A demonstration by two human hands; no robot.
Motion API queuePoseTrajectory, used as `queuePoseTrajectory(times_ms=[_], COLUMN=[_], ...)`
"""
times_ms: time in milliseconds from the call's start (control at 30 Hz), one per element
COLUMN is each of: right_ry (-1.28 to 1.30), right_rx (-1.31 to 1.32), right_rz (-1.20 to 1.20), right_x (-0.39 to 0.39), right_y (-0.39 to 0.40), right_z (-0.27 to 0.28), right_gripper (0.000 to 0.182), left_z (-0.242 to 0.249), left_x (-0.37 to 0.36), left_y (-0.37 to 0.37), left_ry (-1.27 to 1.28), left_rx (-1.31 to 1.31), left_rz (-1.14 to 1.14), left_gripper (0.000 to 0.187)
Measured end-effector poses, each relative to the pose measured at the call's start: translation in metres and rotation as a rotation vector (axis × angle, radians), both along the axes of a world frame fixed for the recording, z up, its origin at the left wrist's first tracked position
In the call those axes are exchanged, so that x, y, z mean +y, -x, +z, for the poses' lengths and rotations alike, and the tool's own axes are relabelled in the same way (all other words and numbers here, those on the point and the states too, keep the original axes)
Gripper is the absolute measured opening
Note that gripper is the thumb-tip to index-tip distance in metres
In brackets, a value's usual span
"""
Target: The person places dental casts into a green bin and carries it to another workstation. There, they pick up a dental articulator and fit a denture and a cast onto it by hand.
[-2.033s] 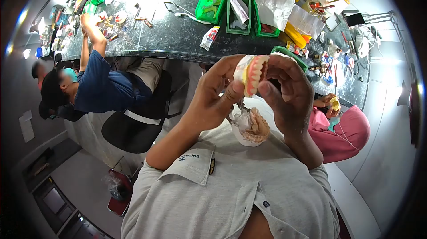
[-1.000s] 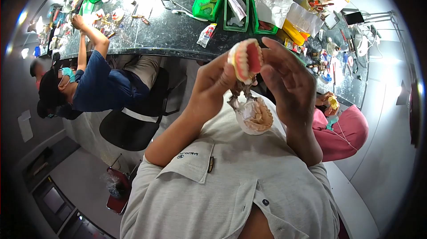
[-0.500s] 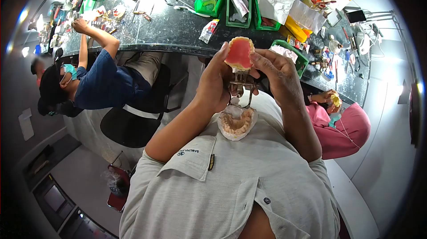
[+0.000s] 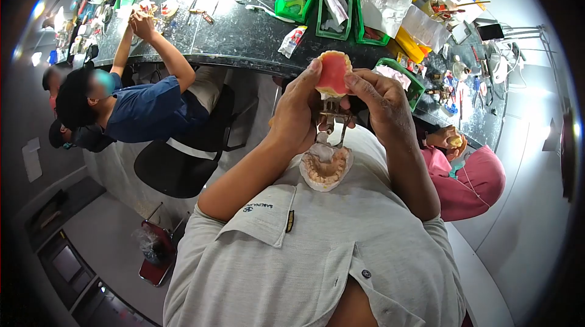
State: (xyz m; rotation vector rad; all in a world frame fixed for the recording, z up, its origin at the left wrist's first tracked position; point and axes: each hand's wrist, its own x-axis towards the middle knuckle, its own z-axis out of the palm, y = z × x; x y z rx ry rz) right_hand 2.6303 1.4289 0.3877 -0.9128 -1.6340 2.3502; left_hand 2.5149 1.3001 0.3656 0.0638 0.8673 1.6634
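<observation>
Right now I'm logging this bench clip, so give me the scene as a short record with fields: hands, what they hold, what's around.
left hand: grip on the pink denture, thumb at its left edge
right hand: fingers on the denture's right side
denture: raised, pink base facing the camera, on a metal hinge frame
lower cast: hangs from the frame, against the grey shirt
bench: dark top with green trays and paper
others: a person in blue at the bench; a person in pink beside

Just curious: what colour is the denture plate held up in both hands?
Pink, with a pale rim, on the denture plate; head view.
</observation>
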Motion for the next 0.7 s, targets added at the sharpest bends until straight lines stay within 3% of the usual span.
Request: queuePoseTrajectory(times_ms=[700], right_ry=[-0.062], right_rx=[0.032], right_rz=[0.03], right_x=[0.0046], right_y=[-0.0088], right_z=[0.0043], right_gripper=[0.038], left_z=[0.0094], left_x=[0.0025], left_y=[-0.0053], left_ry=[0.003], left_rx=[-0.044], left_rz=[-0.014], left_gripper=[0.055])
